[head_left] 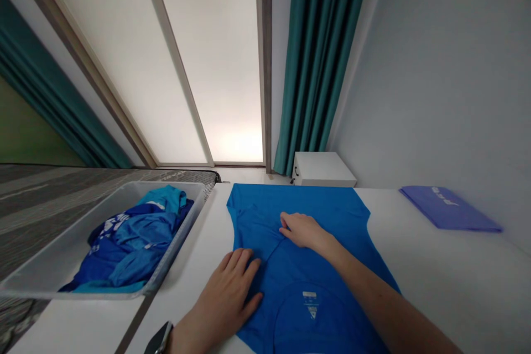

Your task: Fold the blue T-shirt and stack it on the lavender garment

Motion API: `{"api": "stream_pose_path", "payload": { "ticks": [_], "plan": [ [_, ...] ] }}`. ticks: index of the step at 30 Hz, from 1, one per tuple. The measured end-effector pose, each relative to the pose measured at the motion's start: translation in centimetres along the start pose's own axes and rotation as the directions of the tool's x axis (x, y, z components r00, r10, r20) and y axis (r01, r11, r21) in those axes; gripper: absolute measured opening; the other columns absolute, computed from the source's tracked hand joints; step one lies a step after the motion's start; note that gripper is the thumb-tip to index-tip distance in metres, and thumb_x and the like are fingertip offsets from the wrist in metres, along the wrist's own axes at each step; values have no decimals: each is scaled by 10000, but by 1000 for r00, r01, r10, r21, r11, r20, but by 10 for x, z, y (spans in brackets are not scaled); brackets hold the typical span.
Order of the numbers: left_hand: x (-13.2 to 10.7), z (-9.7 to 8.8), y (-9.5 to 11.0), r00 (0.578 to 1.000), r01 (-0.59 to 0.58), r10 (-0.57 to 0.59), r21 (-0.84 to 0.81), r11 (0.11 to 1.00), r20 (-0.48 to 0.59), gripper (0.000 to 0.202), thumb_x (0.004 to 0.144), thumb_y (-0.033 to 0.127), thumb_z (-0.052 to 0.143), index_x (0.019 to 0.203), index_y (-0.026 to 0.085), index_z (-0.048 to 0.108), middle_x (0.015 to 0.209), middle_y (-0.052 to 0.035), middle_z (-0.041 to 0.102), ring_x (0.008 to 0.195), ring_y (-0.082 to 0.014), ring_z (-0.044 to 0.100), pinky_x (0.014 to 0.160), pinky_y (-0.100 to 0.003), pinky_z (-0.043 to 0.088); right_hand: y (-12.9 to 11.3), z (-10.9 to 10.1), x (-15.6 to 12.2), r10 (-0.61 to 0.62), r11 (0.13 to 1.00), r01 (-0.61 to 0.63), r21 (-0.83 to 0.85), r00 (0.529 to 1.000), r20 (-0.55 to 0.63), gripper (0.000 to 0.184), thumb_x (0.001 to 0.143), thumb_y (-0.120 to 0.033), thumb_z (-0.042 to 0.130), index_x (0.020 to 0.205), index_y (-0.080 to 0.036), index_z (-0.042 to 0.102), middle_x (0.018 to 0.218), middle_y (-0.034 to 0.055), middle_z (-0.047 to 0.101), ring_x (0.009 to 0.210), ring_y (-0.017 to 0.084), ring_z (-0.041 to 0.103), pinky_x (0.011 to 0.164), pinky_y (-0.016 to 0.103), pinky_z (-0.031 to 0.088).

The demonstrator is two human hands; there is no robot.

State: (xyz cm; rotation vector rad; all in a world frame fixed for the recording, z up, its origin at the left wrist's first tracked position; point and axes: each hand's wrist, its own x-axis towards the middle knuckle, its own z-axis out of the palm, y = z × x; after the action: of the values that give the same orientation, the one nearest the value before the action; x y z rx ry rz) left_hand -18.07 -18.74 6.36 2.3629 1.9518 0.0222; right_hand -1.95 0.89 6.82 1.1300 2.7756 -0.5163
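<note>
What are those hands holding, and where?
Nothing clearly gripped: the left hand lies flat on the side of the blue T-shirt; the right hand rests mid-shirt, perhaps pinching a fold.

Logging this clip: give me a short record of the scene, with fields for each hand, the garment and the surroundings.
left hand: left hand lies flat on the shirt, wristwatch on its wrist
right hand: right hand rests on the shirt's middle
garment: blue T-shirt, spread flat on white table
beside: translucent plastic tray holding crumpled blue clothes
beyond: flat blue package, white cabinet, teal curtain
</note>
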Motion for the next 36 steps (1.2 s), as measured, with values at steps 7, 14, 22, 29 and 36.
{"api": "stream_pose_path", "payload": {
  "ticks": [7,14,22,29,36],
  "plan": [
    [-22,-10,-4,987,107,-112,49,993,117,332,832,169,566,1159,227,576,1236,-91,600,1161,-304,543,988,-496,446,29,-25,-5,-60,989,65,136,997,-41,186,958,-192,421,1042,-204,587,976,68,671,833,176,605,611,244,330],
    [-27,-13,-7,976,94,-114,115,989,187,255,845,84,518,1047,213,605,1116,-88,654,1044,-290,615,890,-455,490,47,-27,-3,-123,950,95,298,989,79,216,954,-231,441,1083,-202,613,875,41,651,720,152,585,585,231,352],
    [-32,-21,-11,968,77,-110,149,986,227,206,845,40,492,888,210,600,957,-49,687,878,-229,660,798,-348,491,34,-25,-3,-124,943,75,324,983,134,190,942,-248,489,1019,-177,648,849,42,656,705,151,566,578,234,353],
    [-40,-22,-14,962,89,-114,111,990,250,234,869,44,453,871,210,618,950,-55,700,858,-237,675,797,-364,495,40,-17,3,-125,934,82,348,987,102,177,939,-253,495,984,-169,645,812,23,635,685,137,544,575,226,348],
    [-43,-22,-15,966,93,-110,85,992,235,248,873,50,447,870,220,627,944,-44,709,853,-228,678,801,-353,477,39,-17,3,-121,934,82,347,988,94,167,938,-258,499,961,-175,643,816,19,622,677,132,525,570,224,338]
  ]
}}
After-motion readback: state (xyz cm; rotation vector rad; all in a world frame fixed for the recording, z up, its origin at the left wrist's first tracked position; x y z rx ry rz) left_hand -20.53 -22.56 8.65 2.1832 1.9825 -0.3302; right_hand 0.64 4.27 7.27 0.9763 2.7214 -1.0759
